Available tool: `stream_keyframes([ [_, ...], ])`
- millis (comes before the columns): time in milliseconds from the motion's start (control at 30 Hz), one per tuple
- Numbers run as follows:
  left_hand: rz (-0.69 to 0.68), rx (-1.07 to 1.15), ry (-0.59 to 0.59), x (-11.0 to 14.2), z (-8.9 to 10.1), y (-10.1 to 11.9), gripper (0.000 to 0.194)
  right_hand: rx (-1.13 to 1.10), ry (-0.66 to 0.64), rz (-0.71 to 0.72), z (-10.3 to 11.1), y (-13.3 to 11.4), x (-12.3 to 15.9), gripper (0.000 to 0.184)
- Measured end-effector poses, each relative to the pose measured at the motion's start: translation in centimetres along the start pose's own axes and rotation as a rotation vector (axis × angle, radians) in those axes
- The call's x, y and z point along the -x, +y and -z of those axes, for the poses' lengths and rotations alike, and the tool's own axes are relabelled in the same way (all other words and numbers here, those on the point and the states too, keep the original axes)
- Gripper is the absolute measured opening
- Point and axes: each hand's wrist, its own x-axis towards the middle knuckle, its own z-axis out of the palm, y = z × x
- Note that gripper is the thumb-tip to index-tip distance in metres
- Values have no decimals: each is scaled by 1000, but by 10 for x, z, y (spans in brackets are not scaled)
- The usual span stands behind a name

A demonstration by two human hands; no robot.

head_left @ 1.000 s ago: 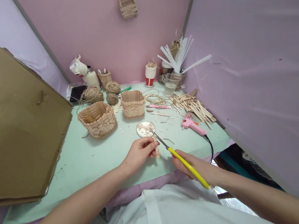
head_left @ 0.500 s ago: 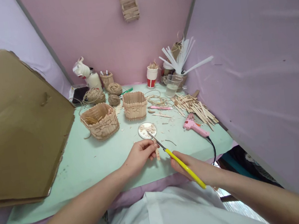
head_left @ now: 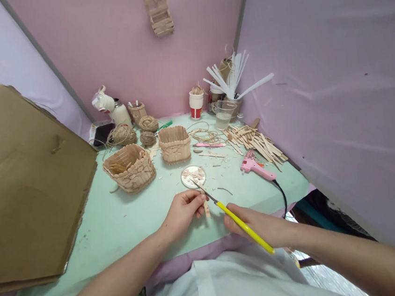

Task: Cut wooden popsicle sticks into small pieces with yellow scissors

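Between the thumb and fingers of my left hand (head_left: 188, 209) is a thin wooden craft stick (head_left: 207, 209), its lower end hanging below the fingertips. My right hand (head_left: 253, 224) grips yellow-handled scissors (head_left: 244, 226), whose blades point up and left across the top of the stick. Just beyond the blade tips lies a small round white dish (head_left: 189, 182) holding small wood pieces (head_left: 193, 172). Whether the blades touch the stick I cannot tell.
Two wooden baskets (head_left: 175, 145) (head_left: 134, 171) stand left of centre. On the right are a pink glue gun (head_left: 259, 169) with a black cord and a pile of sticks (head_left: 258, 142). Twine balls (head_left: 122, 135) and cups (head_left: 196, 104) line the back. Large cardboard (head_left: 32, 184) fills the left.
The camera view has shifted slightly, so everything sits a little lower and further left. Both hands keep nearly the same pose, with the stick and scissors still held over the dish's near side.
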Motion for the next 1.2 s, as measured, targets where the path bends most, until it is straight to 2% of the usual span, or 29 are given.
stream_keyframes([
  [267, 64, -2, 24, -8, -1, 10, 23, -86, -73, -82, 5, 2, -9, 40],
  [433, 123, 44, 26, -15, 4, 14, 23, -236, -109, -166, 2, 3, -22, 45],
  [533, 160, 81, 23, -17, 7, 14, 23, -299, -114, -165, -1, 2, -29, 46],
  [1000, 210, 184, 21, -19, 10, 15, 17, -107, -131, -78, 5, 9, -38, 52],
  [1200, 238, 214, 17, -17, 11, 15, 15, -100, -111, -165, 8, 5, -37, 50],
])
